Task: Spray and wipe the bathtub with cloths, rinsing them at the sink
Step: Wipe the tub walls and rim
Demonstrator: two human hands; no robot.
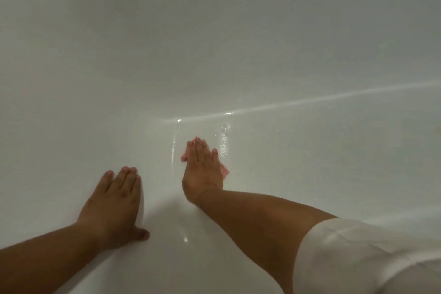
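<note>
The white bathtub [238, 43] fills the whole view, seen from inside. My right hand [202, 169] lies flat with straight fingers on a pink cloth [224, 171] and presses it against the wet tub floor. Only the cloth's edges show around the hand, at the fingertips, the left side and the lower right. My left hand [117, 203] rests flat, fingers straight and together, on the tub's sloping left wall, a little nearer to me than the right hand. It holds nothing.
Foam bubbles and water drops [223, 143] sit on the floor just right of the cloth. A bright crease [310, 100] marks where floor meets far wall. A small yellowish mark [437, 129] shows at the right edge. A white sleeve [358, 258] covers my right upper arm.
</note>
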